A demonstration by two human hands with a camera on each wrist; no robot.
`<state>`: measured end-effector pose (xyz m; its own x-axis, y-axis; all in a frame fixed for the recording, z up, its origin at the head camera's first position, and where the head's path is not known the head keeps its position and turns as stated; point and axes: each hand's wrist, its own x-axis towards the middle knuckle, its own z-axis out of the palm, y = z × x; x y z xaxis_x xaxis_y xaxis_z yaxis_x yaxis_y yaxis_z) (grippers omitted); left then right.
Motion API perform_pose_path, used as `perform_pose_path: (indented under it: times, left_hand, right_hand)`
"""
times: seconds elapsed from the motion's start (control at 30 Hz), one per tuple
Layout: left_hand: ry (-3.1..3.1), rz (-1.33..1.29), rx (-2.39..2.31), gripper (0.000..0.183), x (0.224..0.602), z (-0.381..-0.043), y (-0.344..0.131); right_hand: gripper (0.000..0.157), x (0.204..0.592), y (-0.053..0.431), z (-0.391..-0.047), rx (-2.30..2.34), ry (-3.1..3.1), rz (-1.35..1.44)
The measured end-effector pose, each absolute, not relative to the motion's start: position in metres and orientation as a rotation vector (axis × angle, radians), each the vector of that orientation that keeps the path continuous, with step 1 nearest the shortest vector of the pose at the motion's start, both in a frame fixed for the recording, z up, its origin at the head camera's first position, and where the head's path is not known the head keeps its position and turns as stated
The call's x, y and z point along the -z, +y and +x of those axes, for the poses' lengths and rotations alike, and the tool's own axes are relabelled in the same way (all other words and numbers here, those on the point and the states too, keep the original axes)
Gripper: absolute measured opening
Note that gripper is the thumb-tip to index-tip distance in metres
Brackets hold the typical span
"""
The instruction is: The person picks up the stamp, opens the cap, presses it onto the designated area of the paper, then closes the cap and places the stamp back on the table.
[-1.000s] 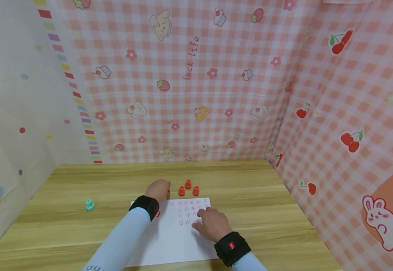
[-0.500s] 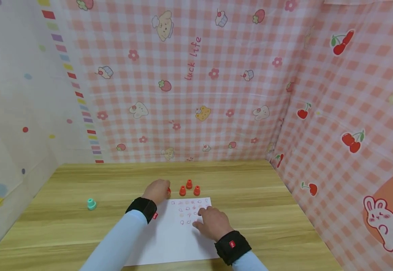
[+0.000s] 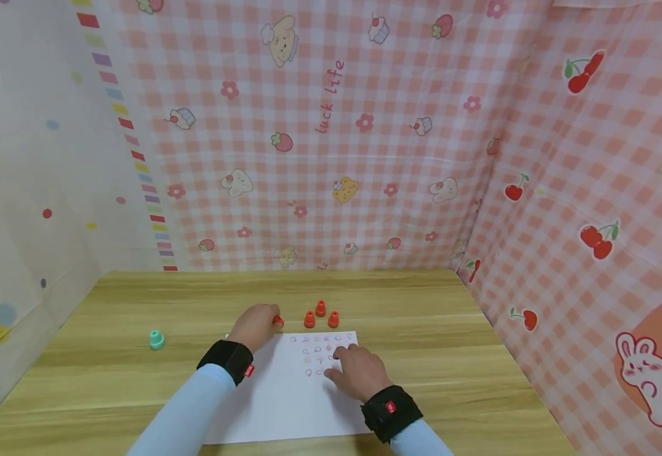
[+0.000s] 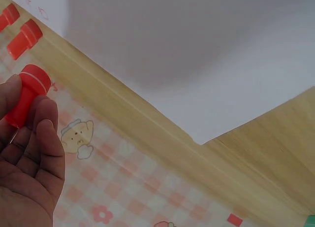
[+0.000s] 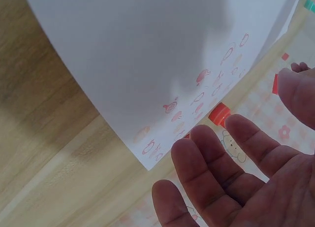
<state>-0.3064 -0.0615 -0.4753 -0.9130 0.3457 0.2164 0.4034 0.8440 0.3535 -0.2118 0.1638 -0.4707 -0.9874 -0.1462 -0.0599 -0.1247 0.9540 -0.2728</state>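
My left hand [image 3: 253,327] pinches a small red stamp [image 4: 33,84] between thumb and fingers, just past the far left part of a white sheet of paper [image 3: 285,405]. In the left wrist view the stamp's wide capped end points up, away from the palm. Over the right part of the sheet is my right hand [image 3: 359,372], its fingers loosely bent and holding nothing. Rows of small faint reddish prints [image 5: 199,96] run along the far right of the paper; the right hand covers some of them in the head view.
Beyond the sheet stand three red stamps: one at the left [image 3: 310,319], one at the back [image 3: 321,308] and one at the right [image 3: 333,319]. A teal stamp [image 3: 156,340] stands alone on the wooden table [image 3: 450,342] to the left. Patterned cloth walls [image 3: 331,145] enclose the table.
My left hand has drawn back a little to the left with the red stamp, which shows more clearly now. The right hand stays over the paper. The head view has shifted slightly.
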Motion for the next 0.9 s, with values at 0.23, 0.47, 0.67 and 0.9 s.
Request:
perform_pose_path:
  times: [0.23, 0.47, 0.67, 0.9]
  left_hand:
    - [-2.886, -0.525, 0.680, 0.012, 0.469, -0.294, -0.064]
    - [-2.862, -0.492, 0.750, 0.011, 0.467, -0.277, -0.067]
    - [-2.850, -0.475, 0.803, 0.011, 0.468, -0.266, -0.070]
    - [-2.829, -0.430, 0.939, 0.010, 0.471, -0.260, -0.070]
  right_hand:
    - [0.037, 0.470, 0.163, -0.211, 0.431, 3.057, -0.237]
    - [0.035, 0.469, 0.162, -0.211, 0.419, 3.077, -0.226]
    - [0.036, 0.470, 0.161, -0.211, 0.459, 3.080, -0.233]
    - [0.035, 0.471, 0.160, -0.213, 0.525, 3.083, -0.251]
